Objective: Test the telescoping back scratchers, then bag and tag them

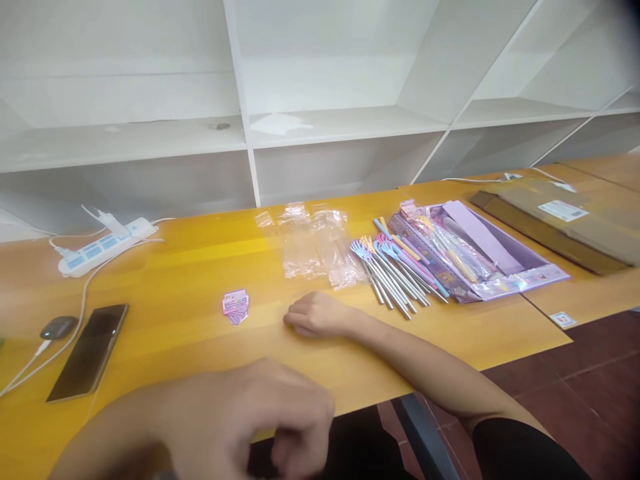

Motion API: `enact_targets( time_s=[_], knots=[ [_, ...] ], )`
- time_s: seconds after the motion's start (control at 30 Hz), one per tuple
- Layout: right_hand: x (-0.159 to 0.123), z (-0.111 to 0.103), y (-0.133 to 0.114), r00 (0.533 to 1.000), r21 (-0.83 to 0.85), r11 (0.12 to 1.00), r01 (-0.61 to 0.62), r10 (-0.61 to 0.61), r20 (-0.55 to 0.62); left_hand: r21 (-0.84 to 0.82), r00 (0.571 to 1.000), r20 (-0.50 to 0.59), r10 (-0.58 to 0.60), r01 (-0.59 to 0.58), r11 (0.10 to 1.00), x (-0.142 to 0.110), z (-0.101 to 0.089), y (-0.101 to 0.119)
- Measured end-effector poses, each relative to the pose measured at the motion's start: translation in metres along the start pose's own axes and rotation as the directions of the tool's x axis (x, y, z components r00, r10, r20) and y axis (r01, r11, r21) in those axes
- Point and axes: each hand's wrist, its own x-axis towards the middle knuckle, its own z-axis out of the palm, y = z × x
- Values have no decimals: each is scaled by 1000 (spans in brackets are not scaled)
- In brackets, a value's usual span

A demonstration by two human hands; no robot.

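My left hand [250, 413] is close to the camera at the bottom, blurred, its fingers curled inward with nothing visible in them. My right hand [315, 315] rests on the table with its fingers folded into a loose fist; nothing shows in it. Left of it lies a small fanned stack of purple printed cards [235, 305]. Behind it are several clear plastic bags [315, 243], laid flat and overlapping. To its right is a pile of back scratchers [395, 277] with silver rods and pastel, hand-shaped heads, some with coloured grips.
An open purple printed box [537, 280] with wrapped items stands right of the pile, beside a brown cardboard package [565, 217]. At left are a white power strip [107, 247], cables, a phone [89, 353] and a small black case [59, 327]. White shelves [345, 127] rise behind.
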Motion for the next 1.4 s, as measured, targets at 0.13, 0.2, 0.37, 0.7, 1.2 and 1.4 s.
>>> enact_targets(
  time_s=[0.13,0.2,0.37,0.7,1.2,1.4],
  knots=[
    [-23,-56,26,977,-115,975,-188,174,-120,95,993,-67,-96,102,990,47,-33,-24],
    [-45,-94,46,913,-158,912,-379,340,-225,126,979,-150,-141,160,979,55,-32,-63],
    [-108,-162,94,323,-207,269,-941,895,-306,7,915,-331,-231,247,969,63,-24,-159],
    [-157,-129,140,80,-334,104,-937,993,86,72,923,-298,-244,277,958,62,-27,-174],
    [-119,-141,186,133,-295,59,-954,962,-239,119,924,-284,-256,299,947,63,-26,-174],
    [-100,-127,218,17,-261,-14,-965,993,-114,134,918,-301,-259,310,941,62,-25,-177]
  ],
)
